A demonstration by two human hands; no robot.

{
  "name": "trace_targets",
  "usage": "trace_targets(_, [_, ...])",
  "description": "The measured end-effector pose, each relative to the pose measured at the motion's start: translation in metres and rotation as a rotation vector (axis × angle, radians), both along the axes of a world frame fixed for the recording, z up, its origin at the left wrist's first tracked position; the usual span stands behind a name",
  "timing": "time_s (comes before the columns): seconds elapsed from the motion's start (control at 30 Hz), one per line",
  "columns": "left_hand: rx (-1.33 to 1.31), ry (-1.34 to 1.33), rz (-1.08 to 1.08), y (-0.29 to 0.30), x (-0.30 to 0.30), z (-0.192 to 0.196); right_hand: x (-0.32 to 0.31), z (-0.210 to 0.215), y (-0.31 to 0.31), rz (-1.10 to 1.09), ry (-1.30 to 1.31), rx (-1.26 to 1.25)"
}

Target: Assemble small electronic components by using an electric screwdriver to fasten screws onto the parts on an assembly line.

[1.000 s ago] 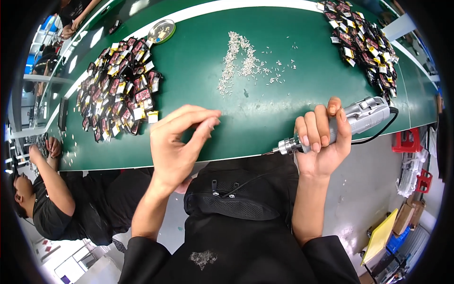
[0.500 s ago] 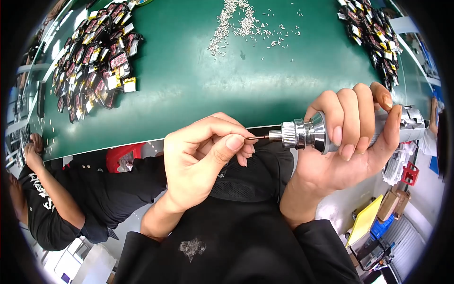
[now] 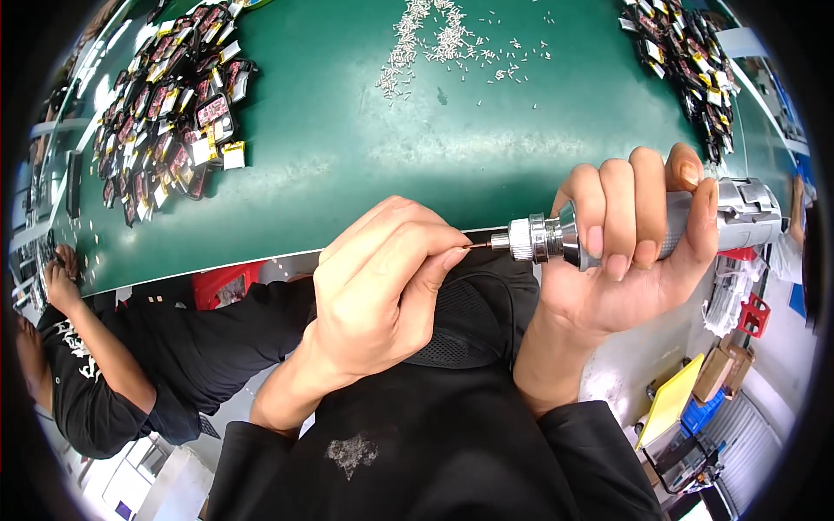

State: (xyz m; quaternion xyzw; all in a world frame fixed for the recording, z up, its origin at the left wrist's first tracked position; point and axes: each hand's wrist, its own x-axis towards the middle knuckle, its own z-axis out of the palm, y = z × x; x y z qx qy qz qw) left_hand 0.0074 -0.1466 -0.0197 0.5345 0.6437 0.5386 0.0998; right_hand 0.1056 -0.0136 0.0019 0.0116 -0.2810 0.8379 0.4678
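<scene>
My right hand (image 3: 621, 252) is wrapped round a silver electric screwdriver (image 3: 749, 213) and holds it nearly level, its knurled chuck (image 3: 528, 239) toward the left. A thin copper-coloured bit (image 3: 479, 246) sticks out of the chuck. My left hand (image 3: 373, 286) pinches the free end of that bit between thumb and forefinger, and its other fingers are curled. The fingertips hide the bit's tip, so I cannot tell whether a small part is on it. Both hands are just off the near edge of the green table (image 3: 347, 165).
Small pale screws or pins (image 3: 452, 39) lie scattered at the table's far middle. A heap of small black devices with white and yellow tabs (image 3: 165, 113) is at the left, another heap (image 3: 686, 65) at the right. A co-worker's arm (image 3: 109, 347) rests at the left edge.
My left hand has rolled over, so its back now faces up while it stays at the bit. The right hand and the screwdriver have shifted slightly left and up.
</scene>
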Motion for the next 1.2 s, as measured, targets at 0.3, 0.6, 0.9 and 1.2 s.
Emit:
trace_targets(0.3, [-0.058,-0.100,-0.028,0.000,-0.023,0.004,-0.013,-0.005,0.006,-0.024,0.034,-0.080])
trace_targets(0.6, [-0.054,0.261,0.722,-0.028,-0.259,0.048,-0.016,-0.024,0.012,-0.145,-0.036,-0.266])
trace_targets(0.9, [-0.787,0.161,0.900,-0.034,-0.510,0.019,-0.017,-0.030,0.013,-0.080,-0.084,-0.263])
trace_targets(1.2, [-0.774,0.725,0.749,-0.017,-0.537,-0.004,-0.014,-0.031,0.014,-0.037,-0.077,-0.304])
